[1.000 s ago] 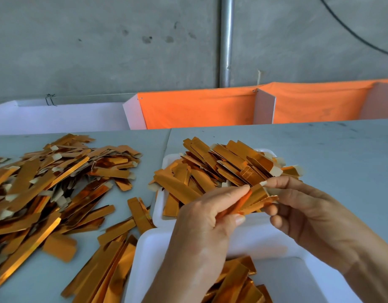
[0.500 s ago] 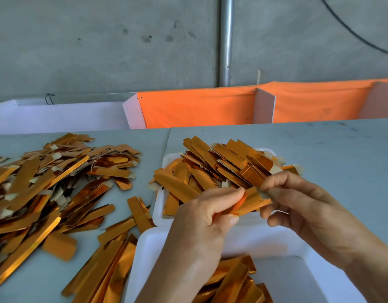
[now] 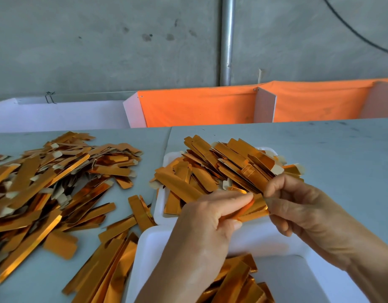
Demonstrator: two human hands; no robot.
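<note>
Nearest, at the bottom edge, a white tray (image 3: 265, 241) with a few loose strips (image 3: 234, 281) of gold foil lying in it. Just above its far rim, a folded gold strip (image 3: 255, 208) pinched at both ends: between thumb and forefinger of the left hand (image 3: 206, 224) on the left end, under the curled fingers of the right hand (image 3: 304, 213) on the right end. Beyond, a second white tray (image 3: 161, 213) under a heap of strips (image 3: 201, 171), a scattered pile (image 3: 46, 184) to the left on the grey table (image 3: 341, 149), then an orange cloth (image 3: 199, 108), a metal pipe (image 3: 227, 40) and a concrete wall (image 3: 101, 51).
</note>
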